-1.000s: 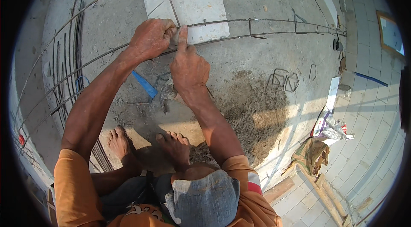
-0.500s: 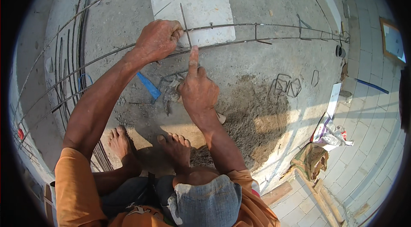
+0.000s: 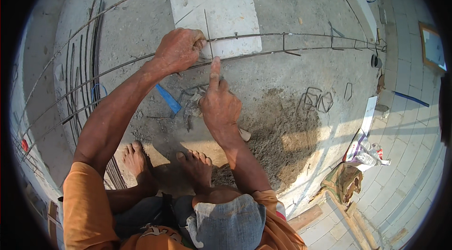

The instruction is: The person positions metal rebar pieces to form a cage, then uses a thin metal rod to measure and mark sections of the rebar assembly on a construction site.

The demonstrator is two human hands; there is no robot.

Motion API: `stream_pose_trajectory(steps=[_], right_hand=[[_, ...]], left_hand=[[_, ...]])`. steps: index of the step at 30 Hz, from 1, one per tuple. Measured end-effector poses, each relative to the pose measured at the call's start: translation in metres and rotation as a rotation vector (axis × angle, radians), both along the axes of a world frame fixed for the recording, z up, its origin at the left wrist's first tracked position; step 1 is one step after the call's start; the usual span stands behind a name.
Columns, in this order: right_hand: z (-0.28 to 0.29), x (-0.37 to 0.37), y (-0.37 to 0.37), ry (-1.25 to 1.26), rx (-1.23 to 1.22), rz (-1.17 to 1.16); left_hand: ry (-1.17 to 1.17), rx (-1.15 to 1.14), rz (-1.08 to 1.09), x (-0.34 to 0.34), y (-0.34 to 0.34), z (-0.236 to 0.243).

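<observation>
My left hand (image 3: 179, 51) is closed around the upper bar of a long, narrow rebar frame (image 3: 268, 34), close to a thin crosswise steel rod (image 3: 207, 26). Part of the rod's crossing with the bar is hidden by my fingers. Just to the right, my right hand (image 3: 220, 107) has its index finger stretched up, the tip at the lower end of that rod by the lower bar. Its other fingers are curled under, with nothing visible in them. Stirrups (image 3: 284, 42) hang on the frame farther right. Behind my right wrist shows the end of a wooden handle (image 3: 245, 134).
A white slab (image 3: 216, 0) lies beneath the frame. Loose bars (image 3: 98, 38) lie on the left. By my feet are a blue strip (image 3: 168, 99) and a sand pile (image 3: 282, 141); bent stirrups (image 3: 318, 100) lie beyond it. A plastic bag (image 3: 362, 151) sits at the right edge.
The whole view has shifted slightly, so everything sits a little lower and farther right. Both hands keep nearly the same places on the rebar frame.
</observation>
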State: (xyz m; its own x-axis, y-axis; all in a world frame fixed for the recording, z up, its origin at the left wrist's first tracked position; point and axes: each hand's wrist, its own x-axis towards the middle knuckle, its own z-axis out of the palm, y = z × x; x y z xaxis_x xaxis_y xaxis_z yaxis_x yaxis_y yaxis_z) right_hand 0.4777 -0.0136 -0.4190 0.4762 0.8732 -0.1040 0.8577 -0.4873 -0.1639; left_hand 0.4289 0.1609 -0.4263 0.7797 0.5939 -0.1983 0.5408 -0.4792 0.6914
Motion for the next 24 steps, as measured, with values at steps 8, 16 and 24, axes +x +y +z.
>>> stream_pose_trajectory(steps=[8, 16, 24], right_hand=[[-0.001, -0.003, -0.004, 0.003, 0.006, -0.037], [-0.007, 0.011, 0.029, -0.083, 0.052, 0.037], [-0.001, 0.016, 0.032, -0.032, 0.05, 0.019]], left_hand=[[-0.04, 0.019, 0.027, -0.002, -0.002, -0.007], [-0.009, -0.006, 0.009, 0.0, 0.0, 0.0], [-0.083, -0.031, 0.024, 0.001, 0.001, -0.007]])
